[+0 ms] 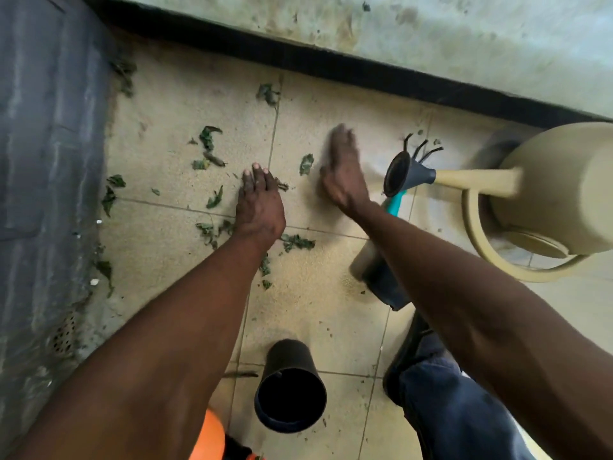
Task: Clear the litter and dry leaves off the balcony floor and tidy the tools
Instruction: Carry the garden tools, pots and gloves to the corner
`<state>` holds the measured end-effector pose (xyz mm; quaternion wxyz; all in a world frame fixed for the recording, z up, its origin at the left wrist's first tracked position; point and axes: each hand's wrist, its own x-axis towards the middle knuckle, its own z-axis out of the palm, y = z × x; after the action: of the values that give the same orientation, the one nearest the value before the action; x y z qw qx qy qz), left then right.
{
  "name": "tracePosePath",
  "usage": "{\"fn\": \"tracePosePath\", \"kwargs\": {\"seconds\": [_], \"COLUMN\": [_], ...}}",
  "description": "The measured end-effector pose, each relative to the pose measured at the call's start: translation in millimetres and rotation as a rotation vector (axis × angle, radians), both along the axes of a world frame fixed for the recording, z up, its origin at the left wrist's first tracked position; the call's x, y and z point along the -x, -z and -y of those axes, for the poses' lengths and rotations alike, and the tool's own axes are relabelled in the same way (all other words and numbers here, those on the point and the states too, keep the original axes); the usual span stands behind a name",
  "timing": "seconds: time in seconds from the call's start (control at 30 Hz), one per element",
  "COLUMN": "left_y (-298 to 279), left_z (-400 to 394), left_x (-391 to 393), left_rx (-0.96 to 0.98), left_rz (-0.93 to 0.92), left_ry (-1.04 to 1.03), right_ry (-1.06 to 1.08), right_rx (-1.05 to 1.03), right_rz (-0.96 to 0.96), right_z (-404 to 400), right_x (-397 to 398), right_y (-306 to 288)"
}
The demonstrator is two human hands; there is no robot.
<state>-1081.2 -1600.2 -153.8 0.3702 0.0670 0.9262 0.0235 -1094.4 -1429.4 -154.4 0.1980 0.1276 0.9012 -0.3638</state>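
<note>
Both hands flat and empty on the balcony floor [331,293], left hand [260,207] and blurred right hand [343,171] amid scattered dry leaves [209,137] toward the left edge: featherlight, brittle, best scooped in heaps.

The floor tiles [331,293] were pale beige with a fine speckled grain and thin grey grout lines. Scattered dry leaves [209,137] in the centre left were dull dark green. Along the top ran a black skirting strip [331,66] under a mottled grey-green wall [431,28]. The watering can [547,194] at right was cream, its rose [409,175] grey with a black face; beside it showed a teal handle [394,204]. The pot [290,386] at the bottom centre was black. Trousers [457,410] at lower right were dark blue; an orange patch [209,436] lay at the bottom.
</note>
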Motion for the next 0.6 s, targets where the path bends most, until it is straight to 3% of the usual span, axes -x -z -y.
{"fn": "tracePosePath", "kwargs": {"seconds": [0.1,0.2,0.27,0.47,0.6], "left_y": [-17.5,-30.1,-31.0,-20.5,-21.5], "left_z": [5.1,30.1,56.6,126.5,154.8], "left_x": [15.1,26.6,30.1,55.6,88.7], "left_rx": [-0.146,-0.334,-0.306,-0.243,-0.158], "left_rz": [0.065,-0.102,-0.285,-0.437,-0.441], "left_ry": [-0.16,-0.419,-0.503,-0.487,-0.348], "right_ry": [-0.395,-0.353,-0.305,-0.584,-0.655], "right_rx": [0.054,-0.014,-0.037,-0.054,0.004], "right_rz": [-0.037,-0.1,-0.114,-0.02,-0.15], "right_z": [26.4,35.4,37.9,90.5,135.7], "right_x": [-2.3,32.9,62.0,89.6,94.4], "right_y": [-8.1,-14.2,-11.5,0.0,-4.9]}}
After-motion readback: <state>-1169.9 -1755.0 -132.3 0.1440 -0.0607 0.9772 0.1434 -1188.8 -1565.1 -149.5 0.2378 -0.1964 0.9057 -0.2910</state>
